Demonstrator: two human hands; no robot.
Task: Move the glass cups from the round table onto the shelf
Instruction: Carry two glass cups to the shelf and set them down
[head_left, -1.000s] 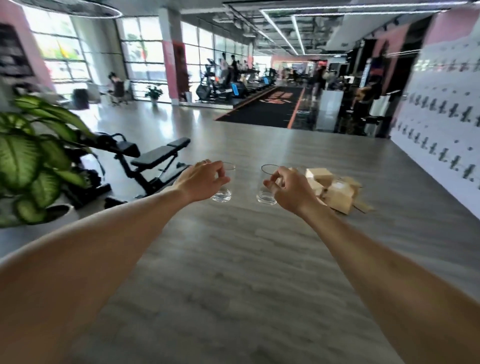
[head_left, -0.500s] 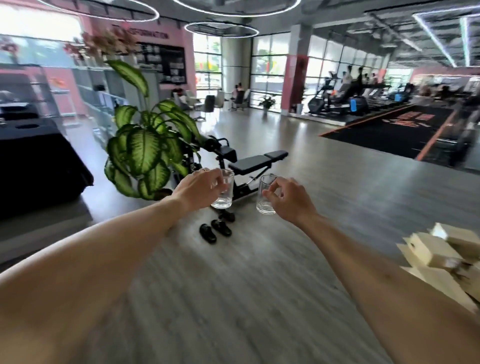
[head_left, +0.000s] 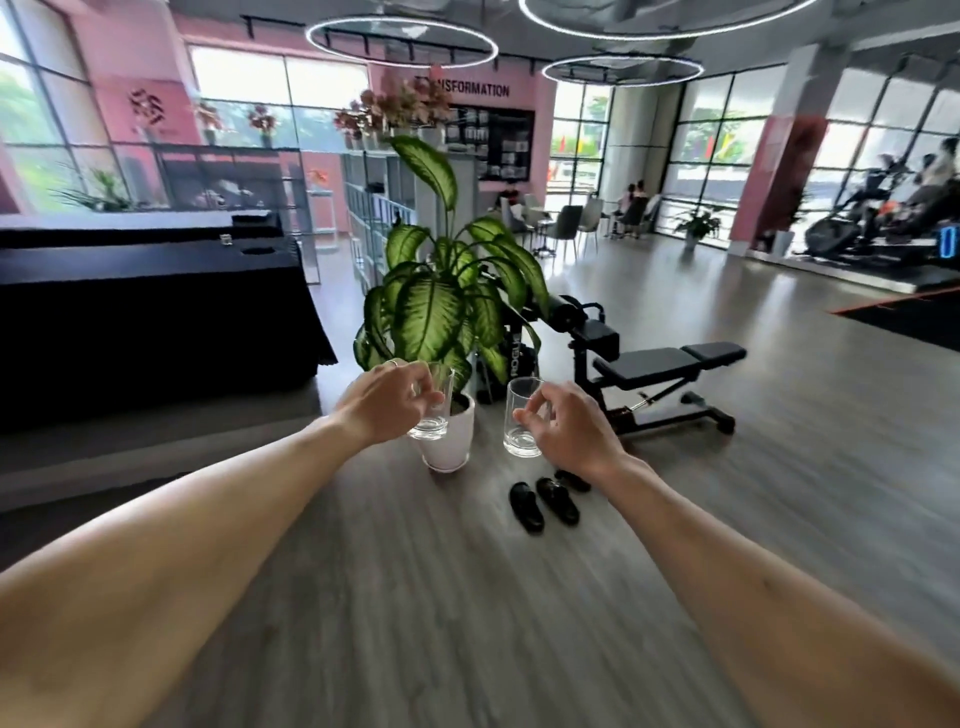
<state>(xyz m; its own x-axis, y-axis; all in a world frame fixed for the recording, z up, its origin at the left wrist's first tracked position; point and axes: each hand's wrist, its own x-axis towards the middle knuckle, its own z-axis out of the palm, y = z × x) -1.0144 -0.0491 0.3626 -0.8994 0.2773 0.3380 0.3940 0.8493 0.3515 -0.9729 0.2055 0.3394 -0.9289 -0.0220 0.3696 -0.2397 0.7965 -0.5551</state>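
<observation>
Outstretched, the left hand (head_left: 387, 408) grips one glass cup (head_left: 432, 402) and the right hand (head_left: 569, 428) grips another glass cup (head_left: 522, 418), both held upright in the air before the potted plant (head_left: 441, 312), above the slippers (head_left: 543, 501).

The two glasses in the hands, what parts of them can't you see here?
Head view only:
- Left glass: near side hidden by the left hand gripping it.
- Right glass: right side hidden behind the right hand.
- Any liquid inside: clear glass, cannot tell.
- The shelf far behind: too small to see the spots on it.
</observation>
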